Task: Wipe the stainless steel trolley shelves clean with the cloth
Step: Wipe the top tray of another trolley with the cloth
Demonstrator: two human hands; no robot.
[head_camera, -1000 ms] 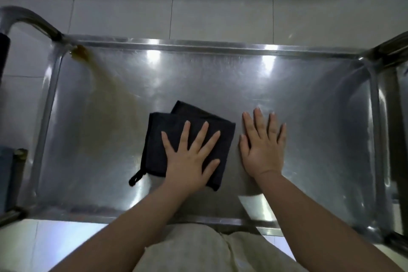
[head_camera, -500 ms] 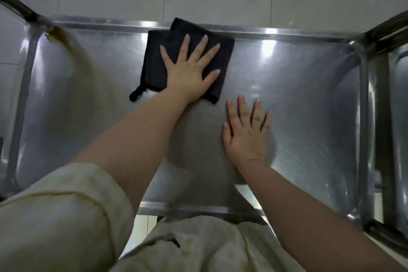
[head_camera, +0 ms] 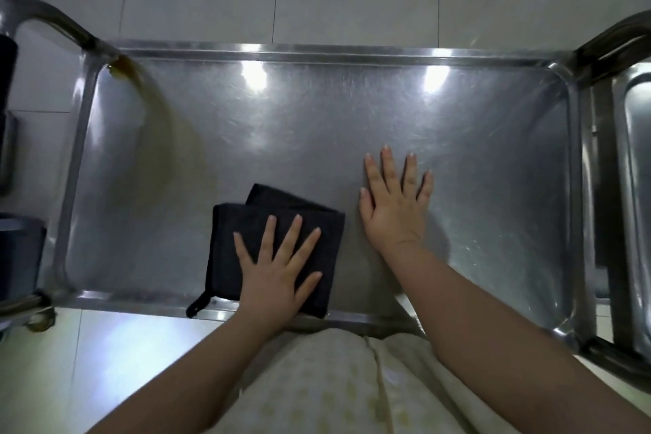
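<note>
Cloth: black folded square cloth (head_camera: 253,243), flat in the shelf pan, left of centre, at the near edge; its near side laps onto the front rim.
Shelf: stainless steel trolley shelf (head_camera: 281,123), a shallow rectangular pan with a raised rim and rounded corners. In it: the cloth and both hands.
Stain: brownish streak (head_camera: 158,109) running from the far-left corner down the left part of the pan, well apart from the cloth.
Left hand: left hand (head_camera: 274,278) lies palm-down on the cloth's near-right part. Fingers (head_camera: 292,236) are straight and spread, pressing flat without curling round anything.
Cloth vs fingers: fabric shows beyond the fingertips on the far side and widely to the left; the thumb lies on the cloth's right part.
Right hand: right hand (head_camera: 394,208) lies flat on bare steel just right of the cloth, with a thin strip of steel between them. Its fingers (head_camera: 387,173) are straight and slightly apart.
Orientation: near-square, no clear long axis, turned slightly clockwise. A lower layer's corner pokes out at the far edge. The black hanging loop (head_camera: 199,303) at the near-left corner points near-left over the front rim.
Right side: second steel pan (head_camera: 637,187), partly in view.
Floor: pale tiles (head_camera: 197,3) around the trolley.
</note>
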